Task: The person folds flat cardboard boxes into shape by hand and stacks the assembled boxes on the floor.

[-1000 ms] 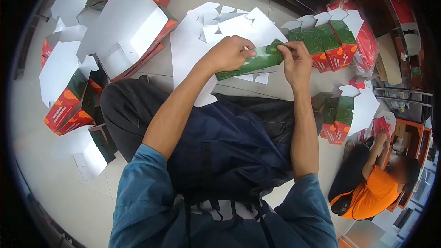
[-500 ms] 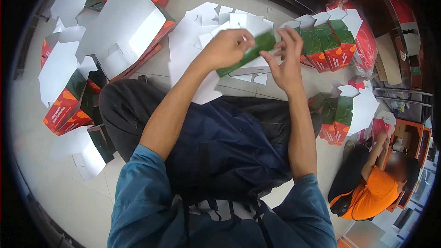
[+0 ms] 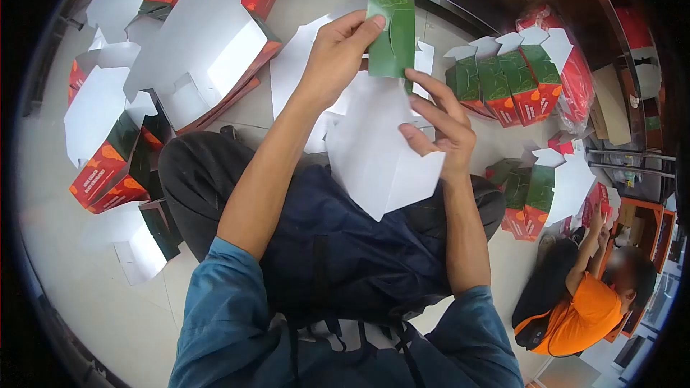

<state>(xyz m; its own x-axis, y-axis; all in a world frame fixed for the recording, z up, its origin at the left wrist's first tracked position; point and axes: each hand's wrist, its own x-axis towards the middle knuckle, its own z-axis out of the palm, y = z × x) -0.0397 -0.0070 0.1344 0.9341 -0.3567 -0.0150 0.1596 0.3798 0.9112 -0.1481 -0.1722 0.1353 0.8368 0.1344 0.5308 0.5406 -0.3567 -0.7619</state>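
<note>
A folding carton with a green printed panel (image 3: 392,39) and a long white flap (image 3: 366,144) is raised in front of me, the flap hanging down over my lap. My left hand (image 3: 339,57) is closed on the left edge of the green panel, thumb on its face. At the panel's lower right corner is my right hand (image 3: 444,126), its fingers spread and its index fingertip at the edge; whether it presses there I cannot tell. Partly hidden behind the carton, flat white carton sheets (image 3: 287,65) lie on the floor.
Folded red and green cartons (image 3: 108,165) with large white lids stand at my left. More cartons (image 3: 503,75) line up at the right, beside a red plastic-wrapped bundle (image 3: 571,82). Another group of cartons (image 3: 528,194) sits by my right knee. A person in an orange shirt (image 3: 586,309) sits at lower right.
The green panel has turned from slanted to nearly upright and moved up, and the white flap now hangs toward me. My left hand has risen slightly; my right hand has moved down.
</note>
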